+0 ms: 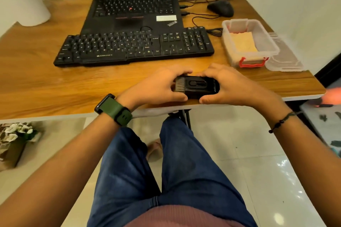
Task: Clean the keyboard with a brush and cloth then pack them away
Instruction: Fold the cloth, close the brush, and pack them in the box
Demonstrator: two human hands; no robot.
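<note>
Grip: we see both hands closed around one small black brush (196,86), held just above the near edge of the tabletop (46,86).
Left hand (156,86): fingers curled over the far side of the bristle end, thumb pressed along the near side; a watch with a green strap (115,109) sits on this wrist.
Right hand (228,86): fingers wrapped over the rounded body end, thumb along its near edge; a dark beaded bracelet (280,121) is on this wrist.
Brush: it lies sideways between the hands, short bristles pointing to our left, a slider set in its top face.
Keyboard (134,47): black, lying flat beyond the hands, well apart from the brush, its far edge touching the front of an open laptop (132,5).
Box (249,42): clear plastic with red clips, to the right of the keyboard, open; we see a tan cloth (243,42) lying inside it.
Lid (284,57): clear, lying just beside the box at the right tabletop edge.
Mouse (220,8): black, behind the box, its cable running toward the laptop.
Pot (22,3): white, at the far left corner.
</note>
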